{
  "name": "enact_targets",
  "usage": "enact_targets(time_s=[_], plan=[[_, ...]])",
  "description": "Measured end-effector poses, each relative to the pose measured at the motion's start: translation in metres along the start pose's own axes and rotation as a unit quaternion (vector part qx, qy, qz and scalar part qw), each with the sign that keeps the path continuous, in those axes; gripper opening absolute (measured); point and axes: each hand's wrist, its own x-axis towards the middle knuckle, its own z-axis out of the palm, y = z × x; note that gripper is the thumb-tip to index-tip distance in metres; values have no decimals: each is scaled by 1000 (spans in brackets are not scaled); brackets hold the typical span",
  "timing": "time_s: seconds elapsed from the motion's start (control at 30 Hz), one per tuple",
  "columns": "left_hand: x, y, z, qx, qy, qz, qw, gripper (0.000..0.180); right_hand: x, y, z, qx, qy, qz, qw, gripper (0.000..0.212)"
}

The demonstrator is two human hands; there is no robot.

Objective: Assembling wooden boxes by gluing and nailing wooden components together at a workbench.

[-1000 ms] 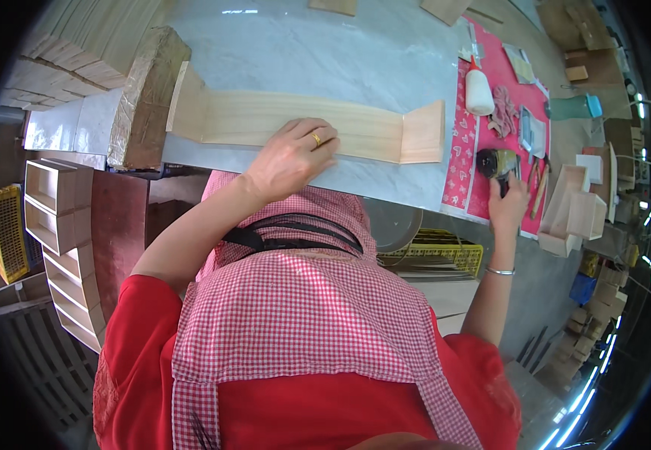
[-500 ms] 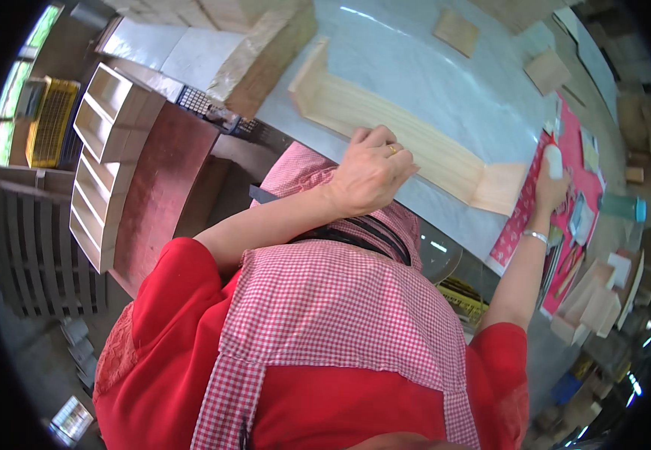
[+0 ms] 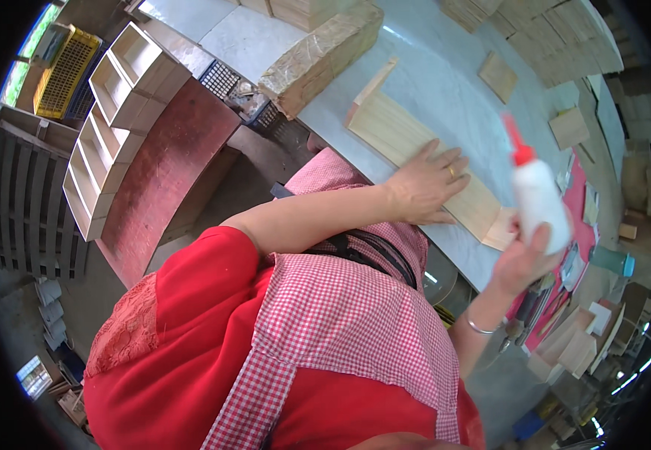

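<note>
A long pale wooden piece (image 3: 394, 129) with an upright board at each end lies on the light-coloured tabletop (image 3: 445, 82). Across its middle rests my left hand (image 3: 429, 180), fingers spread and nothing gripped in them. Above the near right end of the wood, my right hand (image 3: 522, 262) holds a white squeeze bottle (image 3: 539, 199) with a red nozzle pointing up. The bottle is upright, leaning slightly, and its contents cannot be seen.
A wrapped block (image 3: 318, 64) stands at the table's far left. Small wooden squares (image 3: 498, 76) lie farther back. On the right, a pink cloth (image 3: 577, 202) carries tools beside a teal bottle (image 3: 610, 260). Wooden compartment boxes (image 3: 112, 112) sit on a red board (image 3: 172, 172) at left.
My right hand has lifted the white bottle off the pink cloth's area and brought it left, over the wood. My left hand has gone from curled to spread on the wood. The view has shifted.
</note>
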Motion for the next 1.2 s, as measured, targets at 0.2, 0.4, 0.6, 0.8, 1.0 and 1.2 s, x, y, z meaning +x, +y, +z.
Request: enact_targets(time_s=[0.2, 0.4, 0.6, 0.8, 1.0, 1.2], plan=[[-1, -9, 29, -84, -59, 0, 995, 58, -25, -5, 67, -55, -130, -51, 989, 68], [11, -2, -13, -234, -2, -22, 972, 42, -20, -10, 83, -40, -166, -76, 982, 68], [12, -4, -32, -282, 11, -18, 959, 40, -18, -12, 87, -24, -203, -64, 977, 67], [14, -4, -23, -270, 17, -35, 962, 43, -11, -14, 92, -45, -196, -90, 975, 61], [13, -5, -5, -249, -6, -34, 968, 58, -2, -13, 96, -62, -176, -102, 977, 59], [4, -6, 25, -224, -23, -55, 973, 75, 14, -4, 103, -86, -164, -119, 975, 64]])
